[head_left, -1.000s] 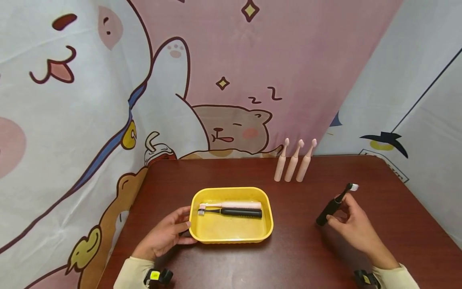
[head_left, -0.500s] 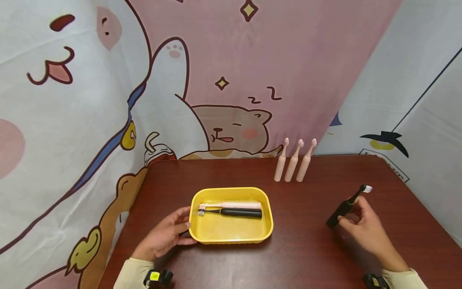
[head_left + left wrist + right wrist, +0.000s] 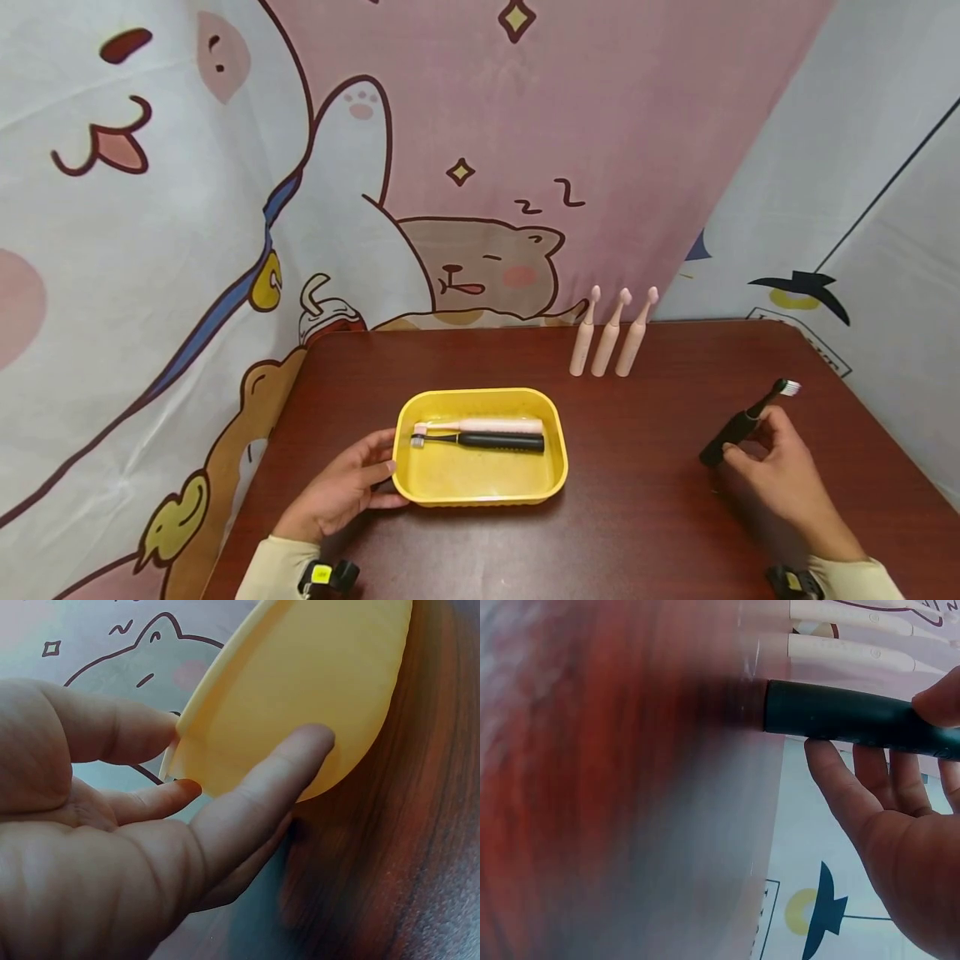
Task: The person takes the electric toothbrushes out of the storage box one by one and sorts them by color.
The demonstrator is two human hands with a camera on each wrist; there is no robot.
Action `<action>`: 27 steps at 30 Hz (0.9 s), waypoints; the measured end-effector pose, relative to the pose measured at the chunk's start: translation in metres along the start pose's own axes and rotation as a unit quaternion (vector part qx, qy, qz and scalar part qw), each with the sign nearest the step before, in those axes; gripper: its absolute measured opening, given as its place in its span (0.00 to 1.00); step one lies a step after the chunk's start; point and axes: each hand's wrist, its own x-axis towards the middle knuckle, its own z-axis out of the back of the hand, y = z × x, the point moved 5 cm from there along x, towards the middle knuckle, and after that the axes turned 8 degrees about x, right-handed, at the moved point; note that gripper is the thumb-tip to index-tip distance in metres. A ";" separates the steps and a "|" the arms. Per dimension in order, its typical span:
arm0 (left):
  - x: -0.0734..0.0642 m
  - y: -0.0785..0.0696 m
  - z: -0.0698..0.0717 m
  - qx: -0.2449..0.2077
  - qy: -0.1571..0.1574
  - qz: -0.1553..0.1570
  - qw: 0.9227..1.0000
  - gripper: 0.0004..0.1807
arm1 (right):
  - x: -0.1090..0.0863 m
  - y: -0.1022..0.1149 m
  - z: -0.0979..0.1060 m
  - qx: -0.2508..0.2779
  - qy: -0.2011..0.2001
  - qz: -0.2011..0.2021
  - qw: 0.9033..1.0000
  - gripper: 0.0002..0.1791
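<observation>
My right hand (image 3: 787, 471) holds a black electric toothbrush (image 3: 738, 429) by its handle, thumb on one side and fingers on the other. Its white-bristled head points up, and the handle's base is close over the table at the right. In the right wrist view the lower part of the black handle (image 3: 832, 712) shows below the fingers. My left hand (image 3: 341, 483) rests its spread fingers on the outside of a yellow plastic tray (image 3: 480, 496) at its left end. Inside the tray lie a pink electric toothbrush (image 3: 498, 426) and a black one (image 3: 502, 442), side by side.
Three pink electric toothbrushes (image 3: 607, 350) stand in a row near the back edge of the dark red-brown table (image 3: 450, 358). Behind and beside the table hangs a cloth (image 3: 637, 125) printed with cartoon animals.
My right hand has moved to the right with the black electric toothbrush, farther from the tray. The left hand, the tray and the standing toothbrushes have stayed in place.
</observation>
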 end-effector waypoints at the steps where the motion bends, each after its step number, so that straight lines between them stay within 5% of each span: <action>1: 0.000 0.000 0.000 0.000 0.000 0.000 1.000 0.31 | 0.000 0.000 0.001 -0.002 0.000 -0.002 1.000 0.25; 27: 0.000 0.001 0.000 0.000 -0.004 0.002 1.000 0.31 | -0.007 0.005 0.001 -0.037 0.022 -0.024 0.999 0.25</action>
